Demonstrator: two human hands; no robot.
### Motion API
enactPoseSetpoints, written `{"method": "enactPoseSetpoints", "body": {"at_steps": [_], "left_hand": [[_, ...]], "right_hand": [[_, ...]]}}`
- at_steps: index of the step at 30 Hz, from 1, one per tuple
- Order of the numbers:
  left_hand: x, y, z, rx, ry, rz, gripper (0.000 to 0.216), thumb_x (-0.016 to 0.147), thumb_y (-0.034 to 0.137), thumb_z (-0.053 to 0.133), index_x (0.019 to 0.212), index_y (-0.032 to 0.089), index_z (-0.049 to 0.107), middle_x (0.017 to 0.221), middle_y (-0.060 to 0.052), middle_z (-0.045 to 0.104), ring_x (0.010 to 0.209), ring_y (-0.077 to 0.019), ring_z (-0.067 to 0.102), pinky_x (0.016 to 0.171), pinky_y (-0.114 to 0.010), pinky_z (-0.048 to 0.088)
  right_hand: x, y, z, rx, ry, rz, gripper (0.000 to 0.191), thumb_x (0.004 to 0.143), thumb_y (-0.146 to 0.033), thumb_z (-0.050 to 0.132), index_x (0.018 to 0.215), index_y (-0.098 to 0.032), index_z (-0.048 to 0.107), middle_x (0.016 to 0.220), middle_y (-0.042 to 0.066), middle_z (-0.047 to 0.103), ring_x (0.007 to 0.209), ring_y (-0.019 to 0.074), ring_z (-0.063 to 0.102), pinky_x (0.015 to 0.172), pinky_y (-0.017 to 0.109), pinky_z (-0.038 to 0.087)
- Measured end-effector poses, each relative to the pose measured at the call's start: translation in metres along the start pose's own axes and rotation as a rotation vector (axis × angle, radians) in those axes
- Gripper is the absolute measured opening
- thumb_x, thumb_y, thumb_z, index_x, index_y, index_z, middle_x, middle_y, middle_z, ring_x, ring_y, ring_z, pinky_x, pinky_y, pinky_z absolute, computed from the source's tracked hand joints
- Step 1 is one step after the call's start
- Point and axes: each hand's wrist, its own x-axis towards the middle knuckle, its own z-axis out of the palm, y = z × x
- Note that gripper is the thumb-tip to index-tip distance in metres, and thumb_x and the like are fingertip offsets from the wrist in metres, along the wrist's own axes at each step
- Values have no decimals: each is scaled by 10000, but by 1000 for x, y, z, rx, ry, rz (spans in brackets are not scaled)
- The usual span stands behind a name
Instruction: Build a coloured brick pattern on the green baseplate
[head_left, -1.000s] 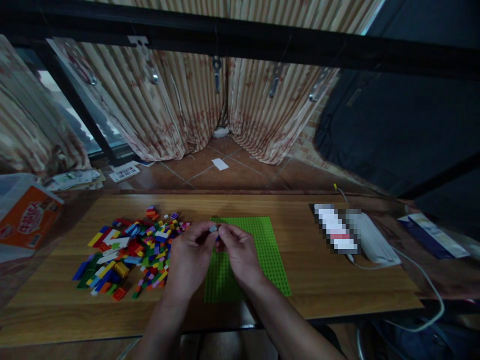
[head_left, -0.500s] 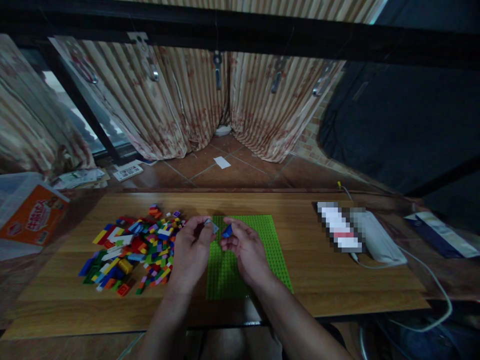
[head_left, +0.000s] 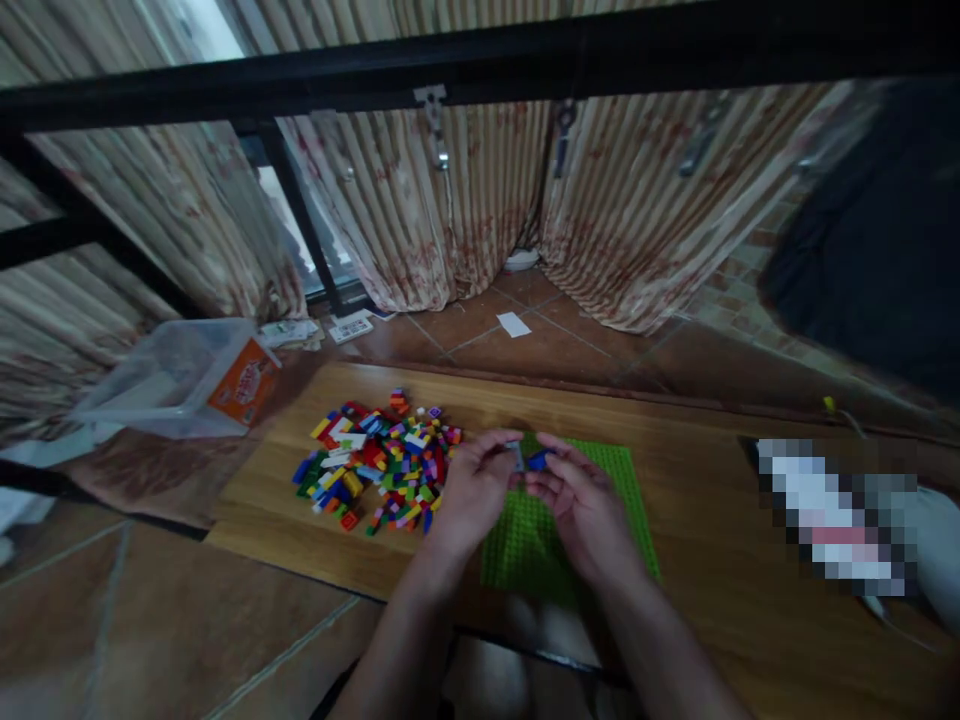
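Note:
Above the green baseplate [head_left: 540, 550] my two hands are close together. My left hand [head_left: 480, 482] pinches a small grey brick [head_left: 516, 455] between thumb and fingers. A blue brick [head_left: 538, 460] is held in the fingertips of my right hand [head_left: 585, 500], just beside the grey one; whether the two bricks touch I cannot tell. Left of my left hand lies a loose pile of bricks [head_left: 375, 465] in many colours.
The wooden table [head_left: 712, 520] carries a blurred-out device [head_left: 829, 515] with a cable on the right. Beyond its left end stands a clear plastic bin [head_left: 180, 380] with an orange label. Curtains [head_left: 480, 200] and a dark rail [head_left: 510, 75] are at the back.
My view has swung to the left, so the table and hands sit further right in the picture. Both hands keep their bricks, and the grey and blue bricks look slightly nearer each other.

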Motion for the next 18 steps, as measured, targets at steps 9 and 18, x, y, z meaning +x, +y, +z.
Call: {"method": "enactPoseSetpoints", "body": {"at_steps": [9,18], "left_hand": [[-8,-10,-1,257,-183,217,357,867,305,605,1190,182,692,1039,-82,705,758,-160,650,701,-275,535],[-6,7,-27,484,21,395,363,908,293,536,1217,159,670,1040,-70,709,832,-152,655,780,-253,522]], "right_hand": [[6,5,-11,-77,30,148,229,744,-455,735,844,-249,744,900,26,743,720,149,661,552,240,517],[6,0,-9,-8,74,369,198,669,-303,780,800,-186,687,651,-37,574,465,54,470,364,130,402]]}}
